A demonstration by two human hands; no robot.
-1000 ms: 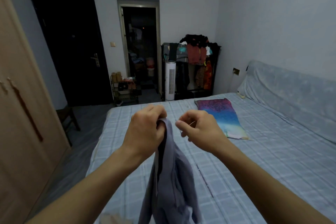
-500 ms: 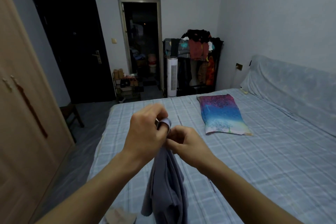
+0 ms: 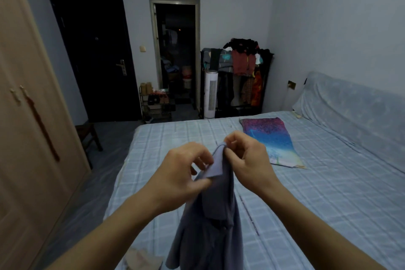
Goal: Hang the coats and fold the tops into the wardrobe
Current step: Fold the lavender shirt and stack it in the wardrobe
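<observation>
A grey-purple top (image 3: 210,221) hangs in the air over the bed's near left part, bunched and drooping. My left hand (image 3: 182,173) pinches its upper edge from the left, thumb below a light-coloured flap. My right hand (image 3: 243,160) pinches the same edge at its top corner, close beside the left hand. A folded multicoloured top (image 3: 269,138) lies flat on the bed farther back. The wooden wardrobe (image 3: 26,138) stands at the left with its doors closed.
The bed (image 3: 328,193) with a blue checked sheet fills the right side. A beige garment (image 3: 142,258) lies at the bed's near corner. A dark stool (image 3: 87,136) stands by the wardrobe. A loaded clothes rack (image 3: 241,76) and a white tower fan (image 3: 210,94) stand at the far wall.
Both hands have shifted along the top's upper edge. The right hand came in from apart and now pinches the corner. The left hand loosened its fist to a pinch lower on the flap.
</observation>
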